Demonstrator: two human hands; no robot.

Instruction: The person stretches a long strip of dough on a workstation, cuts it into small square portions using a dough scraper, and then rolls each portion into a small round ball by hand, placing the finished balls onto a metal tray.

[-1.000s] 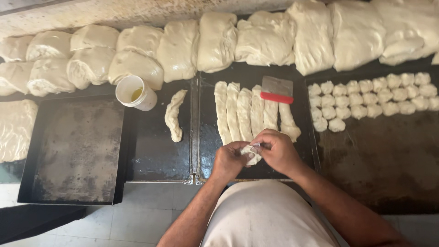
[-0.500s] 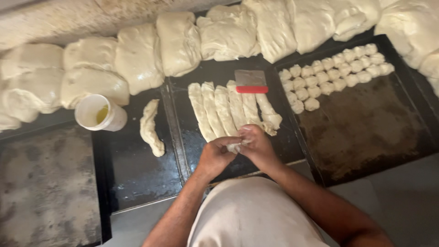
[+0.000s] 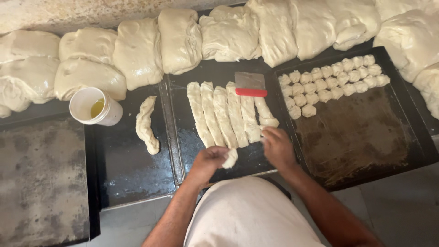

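Now portioning: left hand (image 3: 208, 161) closed around a dough piece (image 3: 230, 158); right hand (image 3: 277, 146) pinches the dough strip (image 3: 266, 112); next, tear cleanly.

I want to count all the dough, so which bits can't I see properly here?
Head view only:
- Big dough mounds: cut off by the top and side edges.
- Dough piece in the left hand: partly covered by the fingers.
- Right hand: hides the nearest strip's end.
- Tray's near edge: behind the arm.

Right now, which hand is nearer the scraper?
The right hand. It lies just below the scraper, at the strip ends; the left hand is lower and further left, holding a dough piece.
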